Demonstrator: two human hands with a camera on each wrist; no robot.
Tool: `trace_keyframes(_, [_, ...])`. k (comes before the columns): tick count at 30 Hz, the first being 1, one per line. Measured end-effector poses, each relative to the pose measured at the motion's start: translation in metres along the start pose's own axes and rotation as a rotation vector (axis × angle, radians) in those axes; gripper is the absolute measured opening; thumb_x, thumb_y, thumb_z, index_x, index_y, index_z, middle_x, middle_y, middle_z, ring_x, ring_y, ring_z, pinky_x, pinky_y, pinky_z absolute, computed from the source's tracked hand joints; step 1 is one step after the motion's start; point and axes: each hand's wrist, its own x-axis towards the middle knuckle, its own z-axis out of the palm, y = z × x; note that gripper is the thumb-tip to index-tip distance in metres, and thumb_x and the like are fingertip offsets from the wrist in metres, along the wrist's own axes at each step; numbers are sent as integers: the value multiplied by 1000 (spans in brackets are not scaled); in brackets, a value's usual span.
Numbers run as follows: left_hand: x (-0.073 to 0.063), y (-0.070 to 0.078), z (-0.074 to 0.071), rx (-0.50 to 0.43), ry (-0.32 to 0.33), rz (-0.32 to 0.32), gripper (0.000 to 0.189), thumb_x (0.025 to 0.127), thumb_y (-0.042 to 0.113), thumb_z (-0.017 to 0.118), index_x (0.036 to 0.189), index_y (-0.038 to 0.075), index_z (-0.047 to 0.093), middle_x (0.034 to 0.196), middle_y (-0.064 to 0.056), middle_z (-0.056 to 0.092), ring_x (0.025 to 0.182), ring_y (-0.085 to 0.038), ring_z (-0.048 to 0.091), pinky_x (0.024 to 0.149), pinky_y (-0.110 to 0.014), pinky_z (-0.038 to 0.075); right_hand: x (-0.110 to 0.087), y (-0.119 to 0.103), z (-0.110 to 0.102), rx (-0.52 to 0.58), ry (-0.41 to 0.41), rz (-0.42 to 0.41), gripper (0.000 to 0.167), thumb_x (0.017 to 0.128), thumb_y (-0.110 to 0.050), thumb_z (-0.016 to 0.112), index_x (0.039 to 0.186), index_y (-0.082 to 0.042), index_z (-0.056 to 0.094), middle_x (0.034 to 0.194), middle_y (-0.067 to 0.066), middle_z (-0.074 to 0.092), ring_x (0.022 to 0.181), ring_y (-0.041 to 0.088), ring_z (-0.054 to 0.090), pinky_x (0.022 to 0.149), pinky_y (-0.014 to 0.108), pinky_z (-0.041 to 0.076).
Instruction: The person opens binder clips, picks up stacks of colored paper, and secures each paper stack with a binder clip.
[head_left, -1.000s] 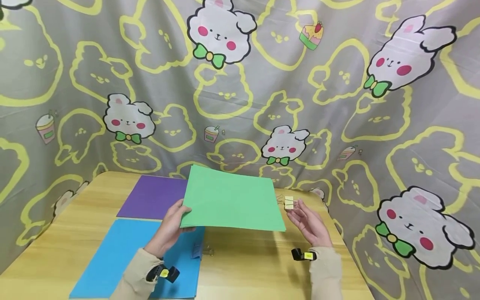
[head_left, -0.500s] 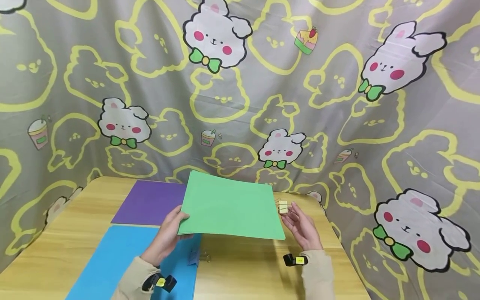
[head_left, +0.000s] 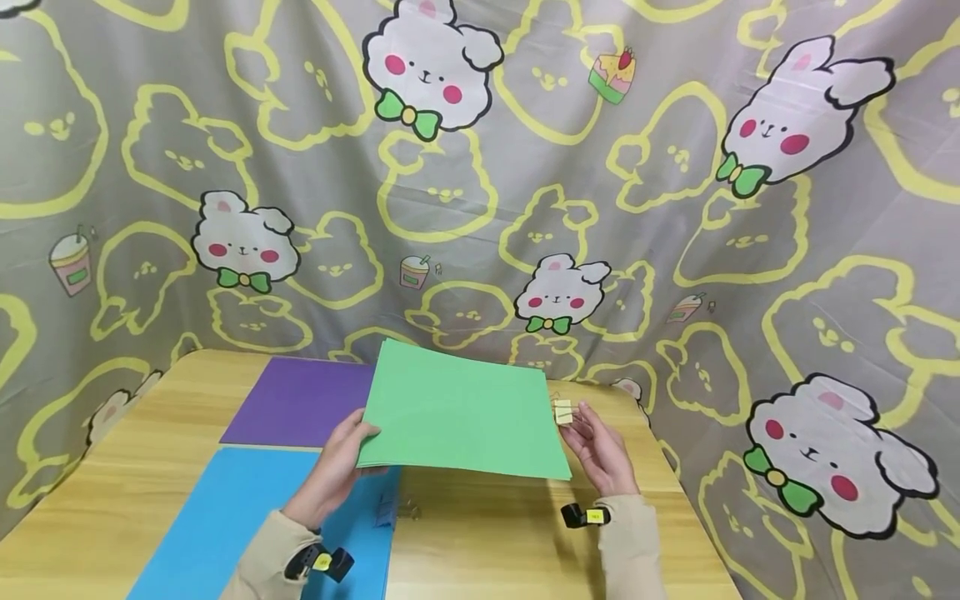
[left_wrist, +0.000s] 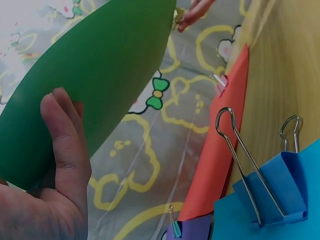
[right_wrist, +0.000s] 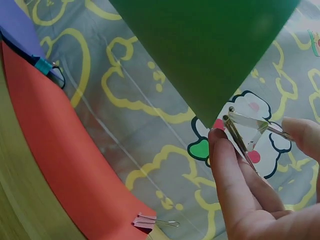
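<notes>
A few green paper sheets, stacked together, are held above the table. My left hand grips them at the left edge, thumb on top and fingers underneath. By the stack's right edge, my right hand pinches a pale yellow binder clip by its wire handles. In the right wrist view, the clip's lips stand slightly apart beside a corner of the green paper. Whether the paper is between them, I cannot tell.
Blue paper with a blue binder clip lies front left, purple paper behind it. Red paper with a pink clip lies below the green sheets, hidden in the head view. A teal clip is on the purple paper.
The right hand has brought the yellow clip left, closer to the green sheets' right edge. The left hand keeps its grip. The head view has shifted slightly.
</notes>
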Motion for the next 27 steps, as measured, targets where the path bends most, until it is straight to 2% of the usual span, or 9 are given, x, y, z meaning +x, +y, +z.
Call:
trace_keyframes(5, [2, 2, 0, -3, -12, 10, 50, 108, 15, 39, 157, 8, 34, 105, 1, 66, 86, -14, 64, 76, -38, 56, 3, 0, 2, 40, 2, -1, 23, 106, -22, 60, 89, -10, 70, 85, 4, 76, 83, 15, 77, 88, 28, 62])
trace_keyframes(10, [3, 3, 0, -3, -8, 11, 50, 107, 14, 39, 156, 8, 35, 104, 1, 66, 85, -14, 65, 75, -38, 56, 5, -1, 4, 28, 2, 6, 25, 107, -22, 57, 87, -11, 69, 87, 4, 76, 86, 14, 78, 88, 27, 62])
trace_keyframes(16, [3, 3, 0, 1, -6, 17, 51, 106, 13, 40, 156, 6, 35, 104, 1, 66, 85, -14, 64, 76, -38, 56, 5, 0, 4, -2, 5, 5, 21, 107, -22, 58, 93, -11, 69, 89, 4, 74, 88, 14, 77, 89, 26, 62])
trace_keyframes(24, [1, 2, 0, -9, -10, 4, 49, 107, 14, 39, 156, 7, 35, 102, 2, 67, 81, -12, 66, 76, -37, 57, 4, 6, 2, -38, 17, 10, 23, 106, -23, 60, 87, -13, 70, 83, 1, 73, 81, 11, 75, 84, 23, 62])
trace_keyframes(27, [0, 0, 1, 0, -16, 9, 51, 107, 14, 39, 157, 6, 33, 103, 2, 67, 82, -12, 66, 76, -37, 57, 4, 10, 3, -36, 6, 12, 23, 107, -23, 59, 90, -12, 70, 85, 1, 76, 83, 10, 75, 84, 21, 61])
